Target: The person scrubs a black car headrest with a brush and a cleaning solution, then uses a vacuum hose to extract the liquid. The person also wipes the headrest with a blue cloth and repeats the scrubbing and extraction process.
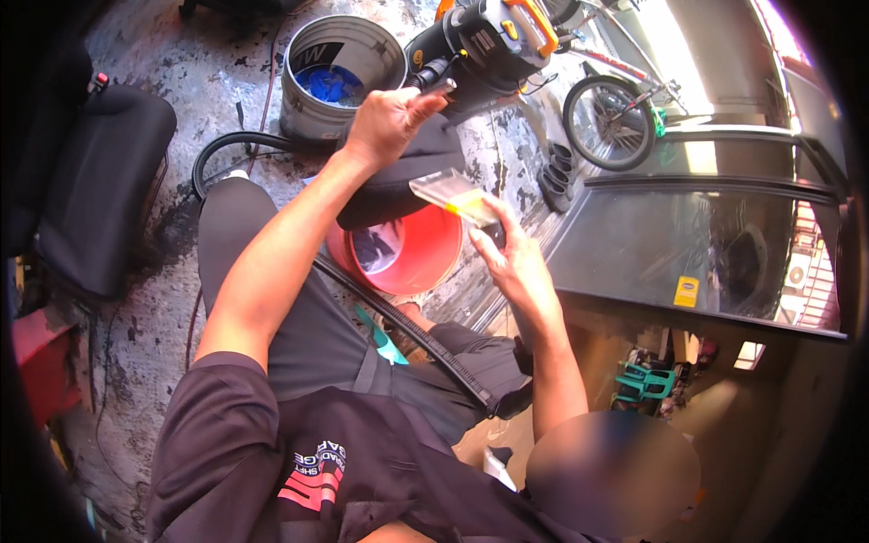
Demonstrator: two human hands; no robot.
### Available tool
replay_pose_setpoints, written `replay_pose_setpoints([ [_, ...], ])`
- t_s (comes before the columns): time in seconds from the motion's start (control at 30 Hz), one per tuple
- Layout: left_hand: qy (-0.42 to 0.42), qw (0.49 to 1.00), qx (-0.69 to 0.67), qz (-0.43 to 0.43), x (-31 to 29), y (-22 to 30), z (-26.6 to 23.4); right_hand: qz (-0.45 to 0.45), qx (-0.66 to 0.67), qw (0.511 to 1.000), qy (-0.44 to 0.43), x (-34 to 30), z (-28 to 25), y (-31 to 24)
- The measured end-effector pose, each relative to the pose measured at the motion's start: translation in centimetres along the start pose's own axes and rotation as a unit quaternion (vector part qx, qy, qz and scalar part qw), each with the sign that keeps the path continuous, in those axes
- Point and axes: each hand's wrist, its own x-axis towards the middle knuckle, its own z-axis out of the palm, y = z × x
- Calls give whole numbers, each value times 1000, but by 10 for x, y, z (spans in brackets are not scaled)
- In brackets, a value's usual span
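My left hand point(389, 125) is closed around a short metal tube point(442, 88), whose end sticks out past the thumb. To the right and nearer, my right hand point(520, 262) grips a clear plastic vacuum nozzle point(448, 192) with a wide flat mouth and a yellow patch. The nozzle and the tube are apart. Between and below the hands, a black fabric cushion point(389, 185) rests over a red bucket point(421, 258). A black ribbed hose point(407, 326) crosses my lap; what its near end joins is unclear.
A grey bucket point(303, 113) with blue cloth inside stands ahead, beside a black vacuum point(475, 54) with orange handles. Left are black car seats point(109, 190). A bicycle point(611, 122), shoes point(554, 181) and a glass vehicle door point(652, 244) are right.
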Motion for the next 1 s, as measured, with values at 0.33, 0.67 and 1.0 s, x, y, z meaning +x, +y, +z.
replay_pose_setpoints([
  [0.33,-12,997,-82,9,0,-7,-13,30,102,993,49,39,-59,-9],
  [0.67,-41,996,-71,41,-10,-3,-7,66,146,987,-22,76,-26,33],
  [1.0,-37,998,-33,33,5,-8,10,87,132,987,-20,27,-18,61],
])
